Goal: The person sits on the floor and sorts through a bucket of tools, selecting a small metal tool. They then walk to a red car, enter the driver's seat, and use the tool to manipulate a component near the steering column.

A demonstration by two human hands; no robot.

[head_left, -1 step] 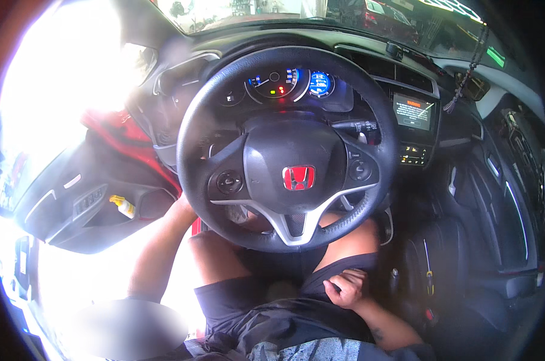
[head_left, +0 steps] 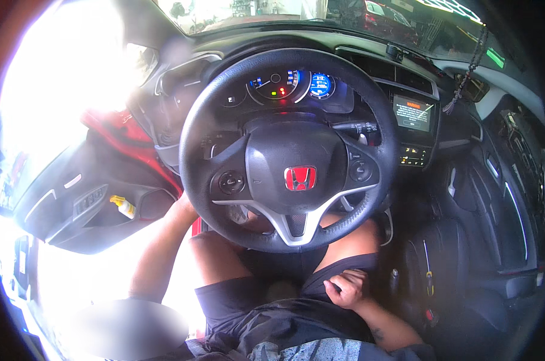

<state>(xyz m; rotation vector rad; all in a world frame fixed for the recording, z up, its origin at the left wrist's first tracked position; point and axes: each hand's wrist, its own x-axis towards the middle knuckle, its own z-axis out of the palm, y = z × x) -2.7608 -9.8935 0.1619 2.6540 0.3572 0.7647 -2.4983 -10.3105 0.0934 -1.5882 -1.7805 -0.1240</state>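
A black leather-covered steering wheel point(head_left: 393, 147) with a silver lower spoke and a red badge fills the middle of the view. My left hand point(head_left: 187, 206) is at the wheel's lower left; its fingers are hidden behind the rim, so whether they grip anything does not show. My right hand point(head_left: 346, 289) rests on my right thigh, over the black shorts point(head_left: 224, 295), fingers curled in a loose fist and nothing visible in it. Past the wheel, the instrument cluster point(head_left: 275, 87) is lit, with red and green warning lights and a blue round display.
At the left the driver's door point(head_left: 68, 204) stands ajar, a yellow-and-white bottle point(head_left: 123, 206) in its pocket. A screwdriver point(head_left: 429, 280) lies on the passenger seat point(head_left: 453, 253). The centre screen point(head_left: 412, 112) is lit, and beads point(head_left: 465, 72) hang near the windshield.
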